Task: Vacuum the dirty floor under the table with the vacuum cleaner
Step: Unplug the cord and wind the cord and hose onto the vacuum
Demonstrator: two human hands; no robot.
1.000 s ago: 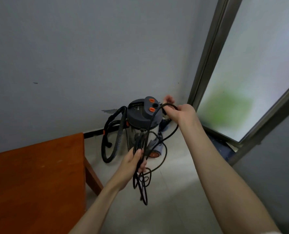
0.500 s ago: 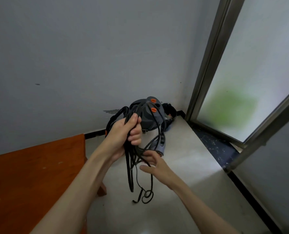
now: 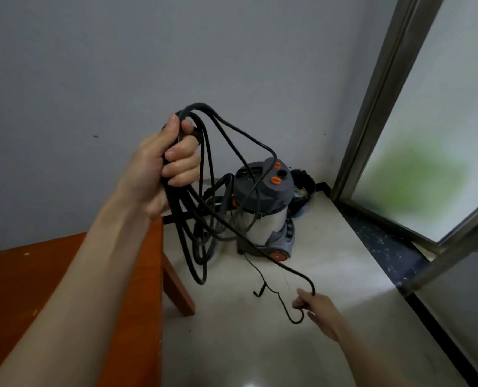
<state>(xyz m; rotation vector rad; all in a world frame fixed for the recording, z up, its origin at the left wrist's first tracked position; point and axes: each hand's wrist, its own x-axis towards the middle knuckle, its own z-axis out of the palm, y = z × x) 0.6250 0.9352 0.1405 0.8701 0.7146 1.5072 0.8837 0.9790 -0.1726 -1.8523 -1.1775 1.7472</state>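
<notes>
The left hand point(image 3: 166, 163), left of centre in the frame, is raised with its fingers curled tight round a bundle of black cord point(image 3: 201, 219), whose loops hang limp from the fist down toward the floor point(image 3: 260, 331). One strand runs from that bundle down to the lower right, where the right hand point(image 3: 317, 305) pinches it in curled fingers near a bend; the cord's tip seems to dangle just left of this hand. The cord looks light, soft and floppy, apt to tangle, so holding the coils in one fist and drawing single strands free with the other suits it. Beyond the hands, right of centre, the vacuum point(image 3: 263, 202) stands upright on the floor in the corner, against the wall point(image 3: 120, 65) and near the window frame point(image 3: 372, 93). It has a grey lid with orange knobs, a steel drum, wheels and a ribbed hose; probably heavy, best rolled or lifted by the lid. The table point(image 3: 17, 289) fills the lower left, one leg near the vacuum.
</notes>
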